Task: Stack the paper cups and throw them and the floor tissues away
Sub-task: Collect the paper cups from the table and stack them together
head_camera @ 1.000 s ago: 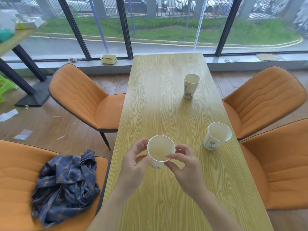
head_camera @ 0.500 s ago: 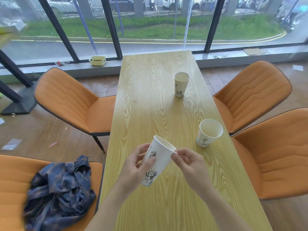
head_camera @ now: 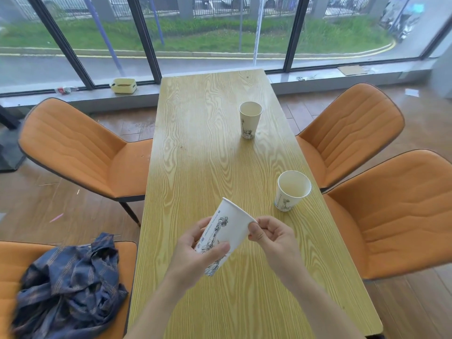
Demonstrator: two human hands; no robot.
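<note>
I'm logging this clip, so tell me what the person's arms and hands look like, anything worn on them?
Both forearms are bare as far as the frame shows, no sleeves in view. The left hand and right hand wear no gloves, and no rings, watch or bracelet show. Fingernails look short and plain.

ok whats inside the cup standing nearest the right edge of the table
The near-right cup stands upright on the table, and its pale inner wall looks bare. Its own rim hides the nearest part of the bottom.

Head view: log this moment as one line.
left hand: grips tilted cup | right hand: pinches its rim | near cup, far cup: upright on table, unstacked
</note>
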